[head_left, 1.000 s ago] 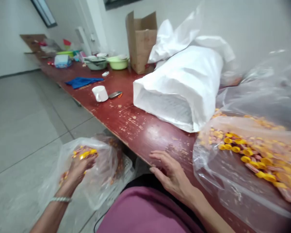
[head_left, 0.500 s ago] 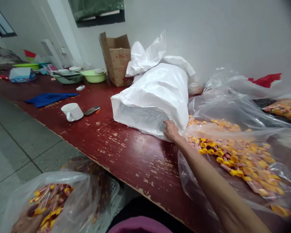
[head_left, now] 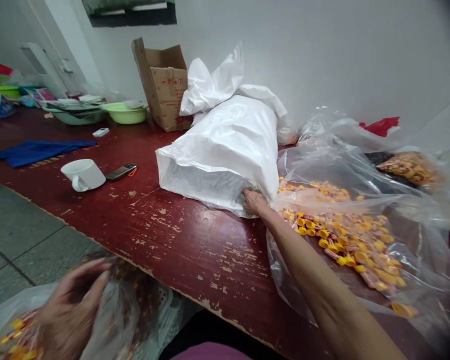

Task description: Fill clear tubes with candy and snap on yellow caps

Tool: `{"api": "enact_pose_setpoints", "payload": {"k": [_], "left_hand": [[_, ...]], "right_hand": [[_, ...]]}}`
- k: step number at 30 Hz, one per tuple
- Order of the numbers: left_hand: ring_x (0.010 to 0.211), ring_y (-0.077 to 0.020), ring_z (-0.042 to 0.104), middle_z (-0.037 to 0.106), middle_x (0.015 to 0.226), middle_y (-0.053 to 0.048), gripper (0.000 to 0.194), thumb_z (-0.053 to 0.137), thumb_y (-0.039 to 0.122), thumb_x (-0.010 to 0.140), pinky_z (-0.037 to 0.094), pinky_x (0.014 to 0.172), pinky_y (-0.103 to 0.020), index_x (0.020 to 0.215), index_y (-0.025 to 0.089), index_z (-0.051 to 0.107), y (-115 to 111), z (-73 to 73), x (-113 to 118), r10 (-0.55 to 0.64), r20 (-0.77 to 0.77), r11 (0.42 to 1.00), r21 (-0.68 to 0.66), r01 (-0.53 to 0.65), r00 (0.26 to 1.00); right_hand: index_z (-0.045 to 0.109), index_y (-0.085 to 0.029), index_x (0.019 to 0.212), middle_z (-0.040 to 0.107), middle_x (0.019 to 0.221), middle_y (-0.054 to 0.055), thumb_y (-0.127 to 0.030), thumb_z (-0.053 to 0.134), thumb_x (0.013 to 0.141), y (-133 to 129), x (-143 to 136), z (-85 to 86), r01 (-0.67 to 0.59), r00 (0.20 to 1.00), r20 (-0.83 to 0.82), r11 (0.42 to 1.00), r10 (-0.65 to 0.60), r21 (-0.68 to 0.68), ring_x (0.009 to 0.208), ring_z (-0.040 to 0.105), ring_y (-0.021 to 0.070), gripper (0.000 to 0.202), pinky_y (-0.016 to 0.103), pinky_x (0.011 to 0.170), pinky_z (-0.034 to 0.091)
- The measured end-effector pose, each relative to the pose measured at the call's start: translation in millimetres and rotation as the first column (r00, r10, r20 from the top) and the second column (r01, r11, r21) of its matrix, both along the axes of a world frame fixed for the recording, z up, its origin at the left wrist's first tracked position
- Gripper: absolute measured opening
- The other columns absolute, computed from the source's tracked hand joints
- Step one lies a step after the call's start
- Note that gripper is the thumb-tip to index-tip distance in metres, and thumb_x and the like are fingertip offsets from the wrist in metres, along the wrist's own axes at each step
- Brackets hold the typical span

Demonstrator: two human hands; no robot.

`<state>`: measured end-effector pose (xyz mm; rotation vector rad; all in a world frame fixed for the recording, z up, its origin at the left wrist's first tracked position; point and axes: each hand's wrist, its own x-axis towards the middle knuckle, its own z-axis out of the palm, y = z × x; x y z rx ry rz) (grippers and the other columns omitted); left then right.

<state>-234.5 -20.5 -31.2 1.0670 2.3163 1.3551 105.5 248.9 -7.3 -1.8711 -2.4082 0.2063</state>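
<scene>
A large white sack lies on the table with its mouth toward me; small clear pieces show dimly inside. My right hand is at the right of that mouth, fingers curled and partly inside; what they hold, if anything, is hidden. At the lower left, my left hand is above a clear plastic bag of yellow-capped, red-patterned pieces. Its thumb and fingers are apart, with nothing visible between them. Under my right forearm, a clear plastic sheet or bag holds more yellow-capped pieces.
On the worn red table stand a white mug, a phone-like device with an orange strap, a blue cloth, a green basin and an open cardboard box. A bag of colourful pieces lies far right.
My left hand has come up out of the bag of yellow-capped pieces. My right hand has edged slightly farther into the sack's mouth. The view has turned a little to the right.
</scene>
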Motion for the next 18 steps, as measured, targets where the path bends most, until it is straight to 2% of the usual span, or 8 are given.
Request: {"api": "enact_pose_setpoints", "payload": {"k": [2,3,6,7,9,13,15,18], "left_hand": [[0.091,-0.0192,0.065,0.07,0.097,0.005,0.029,0.061,0.042,0.071,0.052,0.087,-0.033,0.096,0.027,0.062,37,17.8,34,-0.183,0.018,0.976,0.12,0.179,0.983],[0.09,-0.019,0.064,0.07,0.098,0.001,0.028,0.06,0.039,0.073,0.051,0.087,-0.032,0.096,0.023,0.063,57,26.4,51,-0.305,-0.02,0.946,0.113,0.305,0.952],[0.098,-0.0187,0.061,0.066,0.108,-0.006,0.029,0.05,0.033,0.084,0.048,0.088,-0.029,0.104,0.018,0.063,123,44.4,104,-0.618,-0.15,0.777,0.034,0.628,0.772],[0.097,-0.0186,0.061,0.066,0.109,-0.008,0.03,0.047,0.031,0.085,0.047,0.087,-0.028,0.105,0.016,0.062,145,46.9,120,-0.674,-0.184,0.728,-0.005,0.685,0.715],[0.097,-0.0192,0.059,0.065,0.109,-0.011,0.032,0.044,0.025,0.086,0.044,0.09,-0.029,0.11,0.012,0.061,188,46.8,149,-0.713,-0.264,0.696,-0.151,0.702,0.65],[0.097,-0.0264,0.059,0.066,0.1,-0.017,0.04,0.057,0.03,0.078,0.042,0.088,-0.034,0.11,0.006,0.061,252,33.7,186,-0.757,-0.245,0.653,-0.279,0.704,0.606],[0.09,-0.0271,0.059,0.067,0.089,-0.015,0.039,0.065,0.031,0.069,0.043,0.081,-0.033,0.099,0.006,0.066,268,27.6,194,-0.782,-0.218,0.622,-0.337,0.707,0.584],[0.075,-0.0215,0.058,0.064,0.067,-0.007,0.017,0.064,0.022,0.063,0.042,0.07,-0.028,0.075,0.011,0.067,275,23.9,197,-0.819,-0.177,0.567,-0.398,0.722,0.546]], "right_hand": [[0.054,-0.015,0.119,0.058,0.119,0.011,-0.021,0.053,0.086,-7,-1,2.4,-0.043,0.999,-0.022,0.999,0.043,-0.022,0.103,0.057,0.0214,0.034,0.037,0.088,0.044],[0.055,-0.014,0.118,0.059,0.118,0.011,-0.017,0.053,0.083,-11,-1,3.7,-0.065,0.997,-0.037,0.997,0.064,-0.031,0.102,0.058,0.022,0.035,0.035,0.087,0.044],[0.059,-0.014,0.113,0.063,0.112,0.013,-0.011,0.053,0.076,-26,-1,7.1,-0.118,0.989,-0.098,0.992,0.113,-0.049,0.1,0.06,0.0234,0.038,0.029,0.083,0.043],[0.06,-0.014,0.111,0.064,0.111,0.012,-0.012,0.054,0.074,-31,0,7.8,-0.137,0.984,-0.124,0.989,0.13,-0.052,0.1,0.06,0.0233,0.038,0.028,0.082,0.043],[0.062,-0.016,0.108,0.065,0.109,0.01,-0.013,0.055,0.072,-43,1,8.6,-0.185,0.968,-0.184,0.981,0.172,-0.058,0.099,0.059,0.0222,0.037,0.026,0.082,0.043],[0.066,-0.022,0.098,0.067,0.102,0.002,-0.017,0.059,0.069,-64,7,9.9,-0.286,0.913,-0.332,0.953,0.238,-0.102,0.093,0.06,0.0185,0.031,0.025,0.08,0.043],[0.068,-0.023,0.093,0.067,0.098,-0.001,-0.018,0.062,0.068,-71,14,10.8,-0.31,0.883,-0.407,0.941,0.232,-0.135,0.09,0.061,0.017,0.027,0.024,0.078,0.044],[0.067,-0.024,0.095,0.067,0.093,-0.001,-0.022,0.061,0.07,-78,26,10.2,-0.266,0.851,-0.504,0.949,0.149,-0.168,0.085,0.061,0.0162,0.025,0.025,0.075,0.045]]}}
